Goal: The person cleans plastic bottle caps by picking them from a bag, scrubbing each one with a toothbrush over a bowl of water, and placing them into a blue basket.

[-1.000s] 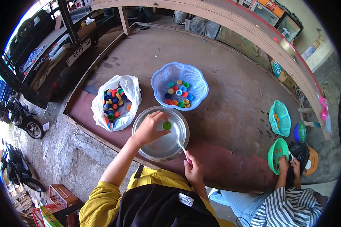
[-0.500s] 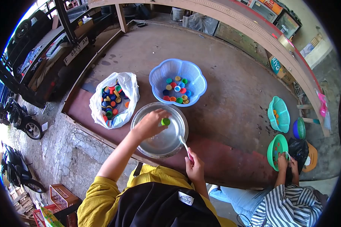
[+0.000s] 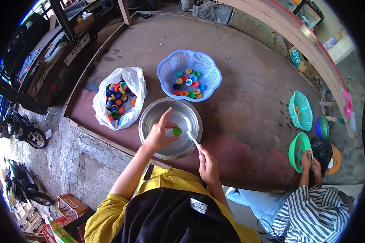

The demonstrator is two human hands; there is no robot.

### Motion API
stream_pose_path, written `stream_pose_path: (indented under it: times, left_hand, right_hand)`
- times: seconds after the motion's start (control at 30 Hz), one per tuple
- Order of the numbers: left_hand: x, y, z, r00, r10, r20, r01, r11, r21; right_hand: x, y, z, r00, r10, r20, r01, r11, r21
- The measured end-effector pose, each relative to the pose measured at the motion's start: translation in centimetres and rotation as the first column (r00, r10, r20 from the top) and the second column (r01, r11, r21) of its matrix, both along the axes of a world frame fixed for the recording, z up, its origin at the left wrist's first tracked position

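Observation:
Over the metal basin (image 3: 150,150), my left hand (image 3: 161,133) pinches a green bottle cap (image 3: 177,131) between thumb and a finger, with the index finger raised. My right hand (image 3: 208,165), at the basin's lower right rim, is closed around a toothbrush (image 3: 194,140), whose bristles point toward the cap with a small gap between. Behind the basin a blue basket (image 3: 212,77) holds several coloured caps. To its left, a white plastic bag (image 3: 137,83) stands open, full of mixed caps.
At the right, another person's hands (image 3: 311,163) work over a green basin (image 3: 292,150) with caps. A teal basket (image 3: 306,115) and a purple-green bowl (image 3: 322,127) lie beyond it. A black bag (image 3: 323,150) is beside them. The wooden table edge (image 3: 105,139) runs along the left.
My left index finger has lifted away from the cap. The toothbrush has tilted and its head is nearer the cap. The view has shifted, so the basin and baskets appear higher.

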State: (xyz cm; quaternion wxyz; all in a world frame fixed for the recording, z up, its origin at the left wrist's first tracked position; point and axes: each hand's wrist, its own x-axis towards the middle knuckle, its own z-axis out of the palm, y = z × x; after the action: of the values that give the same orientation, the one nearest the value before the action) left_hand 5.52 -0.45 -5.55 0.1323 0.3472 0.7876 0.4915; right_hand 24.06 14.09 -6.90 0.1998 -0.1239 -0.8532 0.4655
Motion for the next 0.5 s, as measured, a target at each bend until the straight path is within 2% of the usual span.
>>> stream_pose_path:
  times: [0.03,0.13,0.23,0.3,0.37,0.4,0.5]
  left_hand:
    - [0.2,-0.2,0.0,0.999,0.020,-0.043,-0.020,1.000,0.002]
    - [0.6,-0.6,-0.7,0.995,0.095,0.028,-0.097,0.991,0.094]
    - [1.2,-1.3,0.1,0.996,0.086,-0.037,-0.080,0.988,0.131]
    - [1.7,-1.6,0.6,0.992,0.128,0.015,-0.129,0.986,0.102]
    - [2.1,-1.8,0.2,0.979,0.183,0.090,-0.192,0.976,0.102]
    - [2.1,-1.9,0.1,0.977,0.192,0.091,-0.200,0.975,0.096]
    - [2.3,-2.0,0.0,0.974,0.203,0.102,-0.212,0.973,0.093]
  right_hand:
    - [-0.5,-0.1,0.3,1.000,0.016,-0.018,-0.016,1.000,0.015]
    - [-1.5,-0.8,0.5,0.996,0.056,-0.064,-0.051,0.996,0.078]
    - [-1.5,-1.4,0.8,0.985,0.140,0.102,-0.165,0.936,0.310]
    - [-2.7,-0.4,-0.3,0.991,0.115,-0.073,-0.093,0.964,0.250]
    - [-2.9,0.7,-1.1,0.999,0.034,0.015,-0.037,0.966,0.257]
    - [-3.0,0.5,-0.1,0.999,0.042,-0.013,-0.038,0.975,0.217]
    - [-2.4,-1.2,1.0,0.984,0.164,-0.073,-0.131,0.935,0.328]
